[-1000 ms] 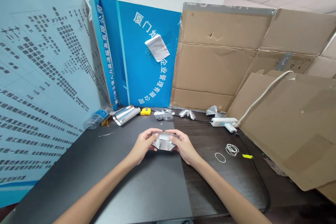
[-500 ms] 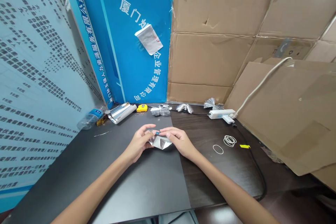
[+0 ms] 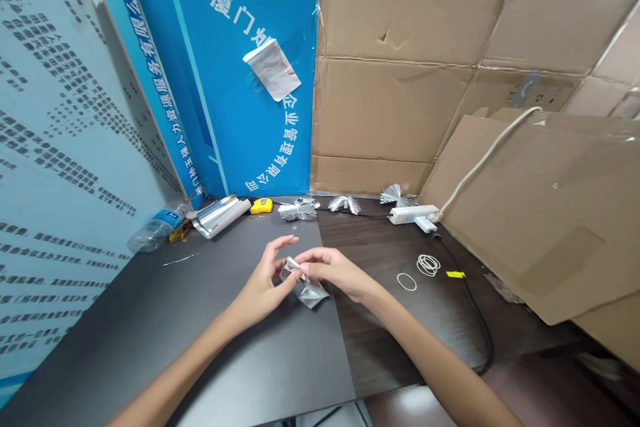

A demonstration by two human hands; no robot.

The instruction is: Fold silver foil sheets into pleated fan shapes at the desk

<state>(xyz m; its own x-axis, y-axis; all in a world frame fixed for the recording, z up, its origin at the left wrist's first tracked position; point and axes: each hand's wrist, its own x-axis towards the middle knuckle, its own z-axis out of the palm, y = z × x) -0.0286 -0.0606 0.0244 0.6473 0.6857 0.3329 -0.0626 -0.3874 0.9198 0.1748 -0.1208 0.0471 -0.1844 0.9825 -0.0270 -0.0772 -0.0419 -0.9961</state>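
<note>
A small folded piece of silver foil [image 3: 306, 289] sits between both hands over the dark mat [image 3: 210, 340]. My left hand [image 3: 265, 283] pinches its left edge with thumb and lower fingers, its index finger raised. My right hand [image 3: 333, 272] pinches the foil's top from the right, fingers closed on it. The foil's lower corner hangs near the mat.
At the back stand several silver foil fans [image 3: 298, 211], a foil roll [image 3: 220, 215], a yellow tape measure [image 3: 261, 205] and a plastic bottle [image 3: 153, 232]. White rubber bands [image 3: 428, 265] and a power strip [image 3: 414, 215] lie to the right. Cardboard [image 3: 540, 213] and blue boards [image 3: 250, 93] wall the desk.
The foil has been folded narrower and tilted up on edge. My hands have drawn closer together, and the left index finger has lifted off. The camera has turned slightly right.
</note>
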